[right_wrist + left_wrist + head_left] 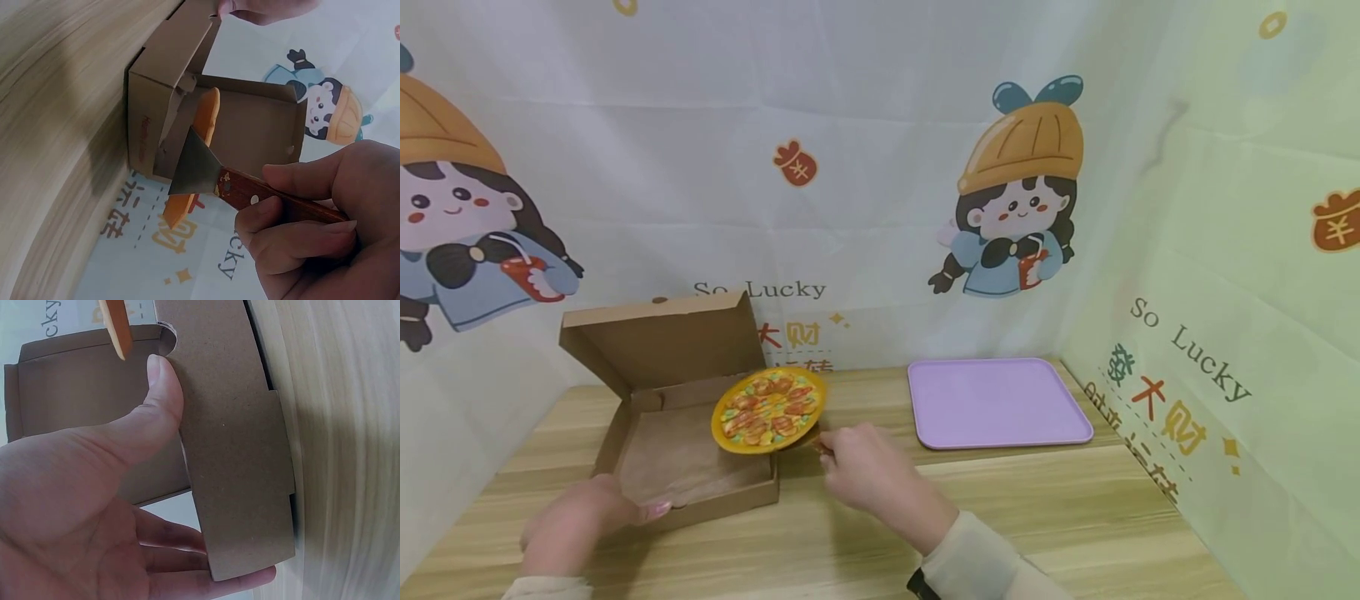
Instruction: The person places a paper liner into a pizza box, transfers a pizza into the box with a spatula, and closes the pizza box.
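- Your right hand (868, 475) grips the handle of the spatula (197, 169), its blade under the pizza (769, 410).
- Your left hand (583, 512) pinches the front wall of the cardboard box (730, 506), whose lid stands open.
- The pizza is up on the blade, above the box's right side and off its floor.
- Of 2 steps, lift and set-down, only the lift looks done; setting the pizza down and freeing the blade seem left.
- Whether the pizza is leaving or entering the box, you cannot tell here.
- The purple tray (992, 404) lies well apart on the counter (1075, 508), the pizza not on it.
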`<state>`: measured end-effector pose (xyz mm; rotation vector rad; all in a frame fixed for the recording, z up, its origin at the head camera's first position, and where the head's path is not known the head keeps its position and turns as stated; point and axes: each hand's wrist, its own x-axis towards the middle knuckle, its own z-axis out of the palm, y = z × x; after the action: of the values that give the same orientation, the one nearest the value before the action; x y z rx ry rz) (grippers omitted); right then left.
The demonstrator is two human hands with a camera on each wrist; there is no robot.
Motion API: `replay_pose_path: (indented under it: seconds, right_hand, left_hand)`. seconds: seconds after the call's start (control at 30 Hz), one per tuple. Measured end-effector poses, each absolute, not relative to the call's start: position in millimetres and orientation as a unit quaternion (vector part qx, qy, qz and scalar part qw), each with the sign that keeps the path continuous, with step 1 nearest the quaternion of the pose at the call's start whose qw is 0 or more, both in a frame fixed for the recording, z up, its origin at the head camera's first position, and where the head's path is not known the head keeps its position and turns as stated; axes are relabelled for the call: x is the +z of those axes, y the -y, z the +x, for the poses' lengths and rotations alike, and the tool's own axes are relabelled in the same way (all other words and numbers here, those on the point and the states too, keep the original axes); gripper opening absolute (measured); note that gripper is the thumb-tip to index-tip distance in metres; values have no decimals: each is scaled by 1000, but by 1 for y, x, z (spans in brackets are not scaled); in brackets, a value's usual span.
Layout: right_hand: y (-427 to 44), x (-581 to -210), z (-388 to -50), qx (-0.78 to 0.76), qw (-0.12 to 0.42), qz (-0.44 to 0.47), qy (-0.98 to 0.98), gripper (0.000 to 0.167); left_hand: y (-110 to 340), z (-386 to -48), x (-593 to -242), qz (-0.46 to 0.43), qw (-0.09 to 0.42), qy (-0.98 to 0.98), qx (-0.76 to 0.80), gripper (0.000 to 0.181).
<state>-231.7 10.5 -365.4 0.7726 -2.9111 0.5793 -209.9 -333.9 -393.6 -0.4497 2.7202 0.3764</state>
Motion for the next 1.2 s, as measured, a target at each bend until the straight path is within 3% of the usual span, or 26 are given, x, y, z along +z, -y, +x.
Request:
replay_pose_path:
  seconds: [0.2, 0.47, 0.77, 1.0, 1.2]
  right_hand:
    - [8, -368, -235, 174, 29, 267, 947, 25]
    - [34, -374, -238, 152, 23, 281, 948, 9]
    - [61, -391, -243, 101, 48, 305, 946, 5]
    - [76, -394, -239, 71, 33, 306, 949, 31]
    - [86, -393, -237, 72, 20, 308, 948, 27]
  left_hand:
    - [333, -209, -393, -158, 173, -962, 136, 120]
    - [334, -207, -393, -156, 171, -963, 142, 123]
    - [338, -206, -396, -152, 176, -962, 143, 125]
    - [342, -208, -400, -159, 178, -959, 150, 130]
    - [342, -212, -401, -163, 183, -957, 155, 129]
